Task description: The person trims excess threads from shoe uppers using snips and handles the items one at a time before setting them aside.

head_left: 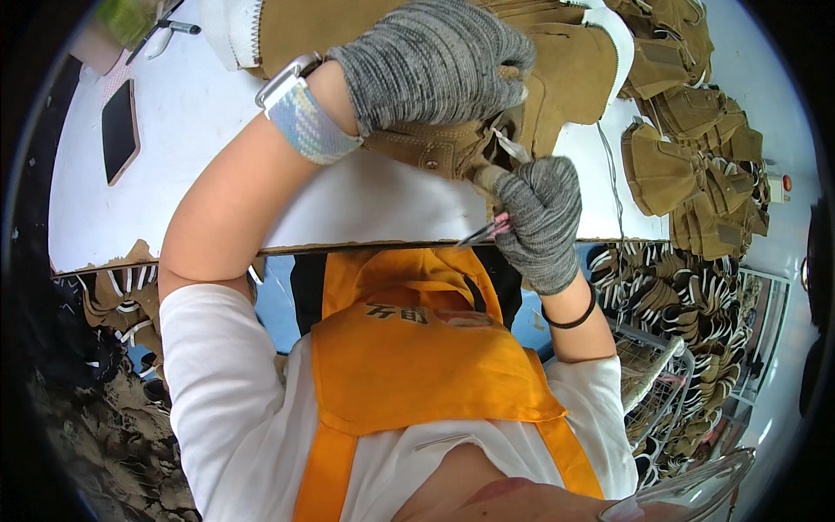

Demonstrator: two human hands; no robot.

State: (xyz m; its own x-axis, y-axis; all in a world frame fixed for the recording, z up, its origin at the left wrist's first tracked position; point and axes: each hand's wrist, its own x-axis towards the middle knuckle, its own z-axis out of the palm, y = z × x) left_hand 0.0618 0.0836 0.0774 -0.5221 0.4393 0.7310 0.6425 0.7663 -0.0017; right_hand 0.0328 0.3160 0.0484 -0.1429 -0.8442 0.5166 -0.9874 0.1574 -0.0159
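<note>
A tan suede shoe upper (426, 155) lies on the white tabletop, partly under my hands. My left hand (435, 65), in a grey knitted glove, reaches over it with curled fingers closed on its edge. My right hand (544, 222), gloved alike, is closed close by, its thumb and forefinger pinching the upper's edge. In the right palm sits a small tool with thin metal blades (477, 235) and a pink part, its blades pointing left. A white strip (511, 145) shows at the upper's opening between the hands. Another tan upper with white trim (570, 83) lies just behind.
A phone (120, 130) and a black marker (184, 28) are on the table's left. Stacked tan uppers (665, 165) crowd the right end, where a thin cable (614, 174) hangs over the front edge. Below right, a wire cart (661, 383) stands by more uppers; others are heaped below left.
</note>
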